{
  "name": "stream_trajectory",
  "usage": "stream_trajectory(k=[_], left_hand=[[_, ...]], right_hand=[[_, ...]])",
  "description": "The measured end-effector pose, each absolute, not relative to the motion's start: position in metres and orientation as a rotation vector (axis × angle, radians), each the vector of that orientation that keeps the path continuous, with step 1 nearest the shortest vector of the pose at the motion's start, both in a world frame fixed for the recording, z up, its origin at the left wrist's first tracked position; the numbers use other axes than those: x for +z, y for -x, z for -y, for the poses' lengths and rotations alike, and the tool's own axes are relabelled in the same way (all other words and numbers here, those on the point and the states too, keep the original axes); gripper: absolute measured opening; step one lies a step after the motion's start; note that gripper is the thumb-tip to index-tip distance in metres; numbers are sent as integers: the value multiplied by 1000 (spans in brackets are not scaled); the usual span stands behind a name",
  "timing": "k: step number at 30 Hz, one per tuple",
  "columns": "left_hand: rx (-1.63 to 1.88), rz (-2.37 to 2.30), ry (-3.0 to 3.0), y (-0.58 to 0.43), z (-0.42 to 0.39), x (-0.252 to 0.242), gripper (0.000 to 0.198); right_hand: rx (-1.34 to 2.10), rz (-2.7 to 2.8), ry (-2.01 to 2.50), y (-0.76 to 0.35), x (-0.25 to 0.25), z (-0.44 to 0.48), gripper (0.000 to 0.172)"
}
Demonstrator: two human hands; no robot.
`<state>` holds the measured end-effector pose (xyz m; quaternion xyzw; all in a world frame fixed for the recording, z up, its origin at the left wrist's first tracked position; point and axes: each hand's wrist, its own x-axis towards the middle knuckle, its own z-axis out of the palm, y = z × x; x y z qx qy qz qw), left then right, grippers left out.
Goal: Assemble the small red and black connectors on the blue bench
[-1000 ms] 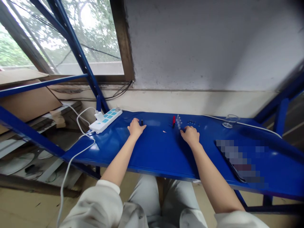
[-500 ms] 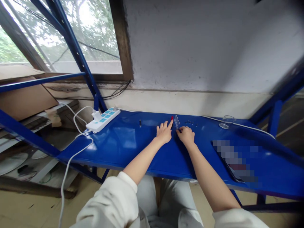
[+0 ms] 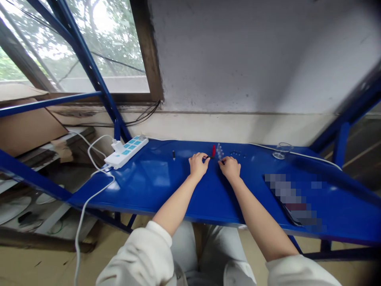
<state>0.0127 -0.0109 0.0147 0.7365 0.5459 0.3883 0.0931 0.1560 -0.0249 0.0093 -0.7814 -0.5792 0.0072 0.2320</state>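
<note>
Broadly, blue tabletop [image 3: 208, 194] separates both hands [image 3: 198, 165] [image 3: 231, 168] from its front edge [image 3: 214, 221].

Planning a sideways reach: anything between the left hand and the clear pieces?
Yes: the red item stands just left of the clear pieces, between them and the left hand. The right hand is at their near end.

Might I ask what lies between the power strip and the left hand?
Between the power strip and left hand, the head view shows a small dark cylinder on the blue tabletop.
</note>
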Motion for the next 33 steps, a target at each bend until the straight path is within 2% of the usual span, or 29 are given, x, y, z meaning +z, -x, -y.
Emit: stream_trajectory(k=[4,13,23,33], left_hand=[[1283,-1545,-2186,-10,17,19,11],[1288,-1568,-2150,-11,18,20,12],[1347,-1552,-2127,-12,20,21,16],[1301,-1239,-2378,-13,22,19,34]], right_hand=[[-21,1611,2113,-156,9,25,19],[-112,1809,1904,-149,17,34,15],[-65,1822,1889,-148,19,36,13],[-113,1859,1849,-146,22,38,15]])
